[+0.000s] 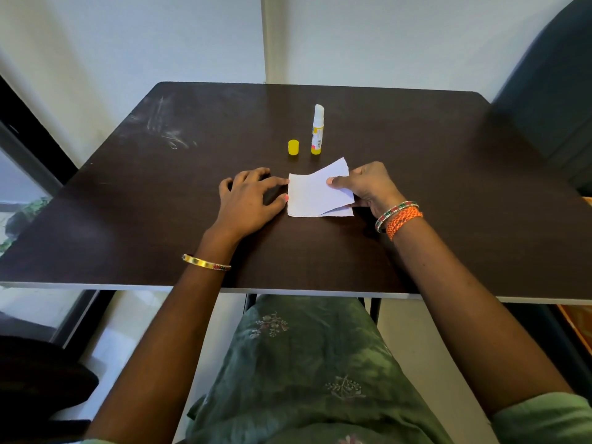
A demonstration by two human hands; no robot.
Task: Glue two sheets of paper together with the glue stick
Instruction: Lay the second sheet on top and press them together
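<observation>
1. Near the middle of the frame, a small white sheet of paper with a ragged edge (304, 200) lay flat on the dark brown wooden tabletop (448, 187).
2. A second white paper sheet (333, 174) sat at a skewed angle over the first, its far corner lifted toward the upper right and its lower corner overlapping the flat sheet.
3. The right hand (368, 187) pinched that upper sheet by its right edge, thumb on top and fingers curled beneath.
4. The left hand (250, 200) rested on the tabletop just left of the lower sheet, fingers spread and relaxed, thumb and forefinger tips touching its left edge as if to steady it; it gripped nothing.
5. Above the sheets, toward the upper centre, the white-and-yellow glue stick (317, 129) stood upright with its pale glue tip exposed, and its yellow cap (293, 147) stood just to its left, apart from it.
6. The step in hand appeared to be laying the second sheet onto the first; whether glue was already on the lower sheet could not be told.
7. The next move would call for squaring the upper sheet's edges to the lower one, lowering it flat, then pressing and smoothing across both while the left hand kept the bottom sheet from sliding.
</observation>
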